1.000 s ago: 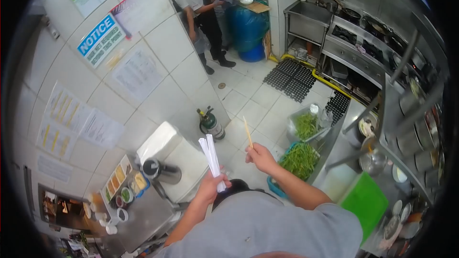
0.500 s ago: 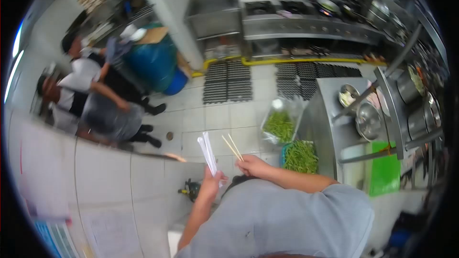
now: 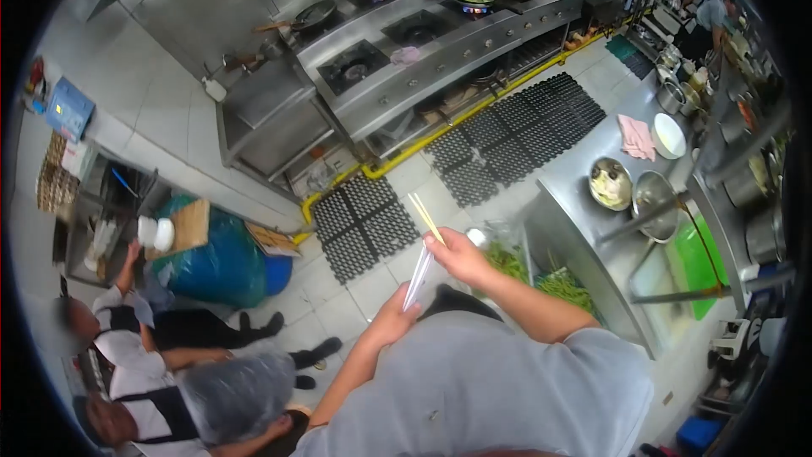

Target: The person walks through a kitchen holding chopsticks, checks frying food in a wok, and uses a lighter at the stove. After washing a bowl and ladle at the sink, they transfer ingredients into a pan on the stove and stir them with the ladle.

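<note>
My right hand (image 3: 461, 256) pinches a pair of thin, pale wooden chopsticks (image 3: 425, 216), which point up and away from me. Below it, my left hand (image 3: 392, 316) is closed on narrow white paper sleeves (image 3: 418, 275) like chopstick wrappers. The upper ends of the sleeves reach the fingertips of my right hand, so the hands are close together in front of my body. Whether the chopstick ends touch the sleeves is hidden by my right fingers. Past my right forearm, greens (image 3: 507, 262) in a clear plastic bag and more greens (image 3: 565, 289) stand on the floor.
A steel counter (image 3: 562, 178) on the right bears bowls, a pink cloth (image 3: 636, 137) and a green cutting board (image 3: 698, 262). Ahead runs a stove (image 3: 440, 59) with pans and lit burners. Black mats (image 3: 364, 224) lie on the floor. Two people (image 3: 139, 347) are at lower left, near a blue-green bin (image 3: 211, 262).
My view has swung left, bringing more of the stove into sight. My hands have come together: the sleeves and chopsticks, apart before, now meet or overlap near my right fingers.
</note>
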Motion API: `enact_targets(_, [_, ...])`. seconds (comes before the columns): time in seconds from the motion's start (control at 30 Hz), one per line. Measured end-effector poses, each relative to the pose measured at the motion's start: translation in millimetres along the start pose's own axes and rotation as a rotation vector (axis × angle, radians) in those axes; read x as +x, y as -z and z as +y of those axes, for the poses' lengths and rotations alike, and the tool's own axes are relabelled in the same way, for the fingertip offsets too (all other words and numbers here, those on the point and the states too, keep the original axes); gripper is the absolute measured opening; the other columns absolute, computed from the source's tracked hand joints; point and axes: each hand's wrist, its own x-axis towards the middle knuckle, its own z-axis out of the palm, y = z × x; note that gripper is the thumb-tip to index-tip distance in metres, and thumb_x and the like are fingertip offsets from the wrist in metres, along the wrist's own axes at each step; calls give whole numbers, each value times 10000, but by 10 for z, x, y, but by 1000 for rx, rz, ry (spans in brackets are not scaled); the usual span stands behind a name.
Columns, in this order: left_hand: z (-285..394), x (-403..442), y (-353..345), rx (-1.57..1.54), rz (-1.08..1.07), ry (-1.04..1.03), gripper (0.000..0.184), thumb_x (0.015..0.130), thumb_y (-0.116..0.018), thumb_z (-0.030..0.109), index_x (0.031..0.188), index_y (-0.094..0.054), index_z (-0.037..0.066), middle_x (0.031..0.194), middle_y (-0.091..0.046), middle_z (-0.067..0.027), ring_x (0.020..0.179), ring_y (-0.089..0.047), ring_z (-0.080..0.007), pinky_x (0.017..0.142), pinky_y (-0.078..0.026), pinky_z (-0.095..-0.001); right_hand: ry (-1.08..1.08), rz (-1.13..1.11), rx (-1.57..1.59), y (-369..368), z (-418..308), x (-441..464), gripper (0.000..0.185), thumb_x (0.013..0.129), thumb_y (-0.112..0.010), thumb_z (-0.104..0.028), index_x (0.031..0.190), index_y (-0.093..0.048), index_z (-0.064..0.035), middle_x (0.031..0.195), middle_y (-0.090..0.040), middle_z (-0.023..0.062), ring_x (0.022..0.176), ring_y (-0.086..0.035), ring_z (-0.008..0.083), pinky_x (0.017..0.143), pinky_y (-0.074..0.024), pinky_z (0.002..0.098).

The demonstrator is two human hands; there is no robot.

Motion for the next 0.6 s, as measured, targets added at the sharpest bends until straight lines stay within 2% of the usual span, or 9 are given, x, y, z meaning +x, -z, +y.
enact_targets(0.2, [99, 1020, 1260, 103, 64, -2, 465, 1096, -561, 179, 1525, -430, 62, 999, -578, -44, 774, -544, -116, 705, -511, -307, 187, -88, 42, -355, -478, 1549, 334, 1064, -685, -327, 1216, -653, -31, 890, -662, 25, 827, -601, 108, 729, -520, 334])
enact_targets(0.23, [56, 1274, 1437, 171, 75, -40, 477, 1091, -571, 183, 1527, -428, 53, 1062, -610, -68, 837, -591, -158, 762, -528, -343, 187, -76, -49, -343, -574, 1771, 346, 1026, -728, -306, 1230, -642, -40, 895, -702, 74, 815, -661, 170, 741, -544, 377])
enact_targets(0.27, [117, 1537, 1588, 236, 84, -82, 490, 1086, -581, 186, 1529, -427, 45, 1126, -643, -92, 901, -638, -200, 820, -546, -378, 185, -58, -48, -294, -608, 2035, 346, 1026, -728, -306, 1230, -642, -40, 895, -702, 74, 815, -661, 170, 741, -544, 377])
enact_targets(0.3, [164, 1825, 1744, 292, 92, -205, 439, 1064, -564, 223, 1427, -470, -5, 1252, -672, -312, 1108, -685, -502, 961, -523, -519, 132, 28, -157, -228, -613, 2297, 345, 1017, -738, -271, 1246, -640, -31, 931, -720, 94, 862, -676, 162, 762, -552, 357])
enact_targets(0.33, [181, 2159, 1921, 291, 70, -202, 439, 1064, -564, 223, 1427, -470, -5, 1252, -672, -312, 1108, -685, -502, 961, -523, -519, 68, 111, -263, -168, -567, 2531, 348, 1007, -747, -236, 1261, -639, -23, 968, -738, 114, 909, -691, 154, 783, -559, 338])
enact_targets(0.37, [232, 2498, 2082, 343, 29, -174, 436, 1061, -567, 222, 1426, -473, 3, 1232, -674, -322, 1109, -681, -507, 954, -525, -525, 105, 204, -223, -86, -354, 2830, 322, 1005, -725, -218, 1245, -637, -22, 934, -728, 119, 865, -695, 182, 768, -564, 348])
enact_targets(0.4, [346, 2794, 2271, 400, -11, -141, 434, 1057, -571, 221, 1426, -477, 11, 1212, -676, -333, 1109, -678, -513, 948, -527, -530, 110, 253, -183, 46, -357, 3060, 366, 1004, -718, -274, 1247, -613, -21, 931, -739, 187, 835, -726, 319, 778, -567, 428])
enact_targets(0.53, [1579, 3751, 2798, 583, -215, -236, 435, 1044, -595, 231, 1428, -479, 64, 1104, -717, -298, 1063, -690, -504, 915, -533, -550, -4, 458, -39, 630, -709, 3634, 315, 1013, -676, -217, 1216, -589, 7, 862, -665, 84, 743, -649, 164, 680, -536, 338])
enact_targets(0.6, [2006, 4259, 2853, 611, -359, -378, 474, 1032, -611, 228, 1457, -477, 64, 1178, -703, -289, 1112, -679, -484, 931, -532, -535, -16, 589, 31, 947, -987, 3745, 191, 1017, -606, -137, 1160, -581, -13, 853, -620, 38, 707, -601, 123, 638, -504, 296])
